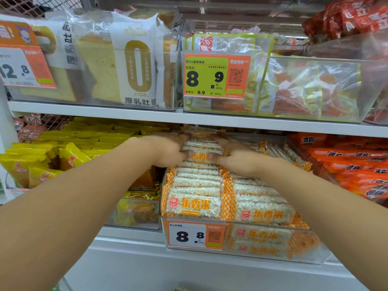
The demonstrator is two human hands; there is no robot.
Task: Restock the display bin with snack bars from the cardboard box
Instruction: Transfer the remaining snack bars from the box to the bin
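Note:
A clear display bin (310,244) on the lower shelf holds rows of puffed-rice snack bars (195,203) in orange-checked wrappers. Both my hands reach deep into the bin under the shelf above. Between them is a stack of snack bars (201,147), with an orange-lettered bar at its front. My left hand (168,151) grips the stack's left side and my right hand (233,156) grips its right side, thumbs at the front. The cardboard box is out of view.
The white shelf board (126,115) hangs just above my hands. Yellow snack packets (69,156) fill the bin to the left, orange packets (357,164) the bin to the right. Toast loaves (117,66) and a bin with a green price tag (216,77) sit above.

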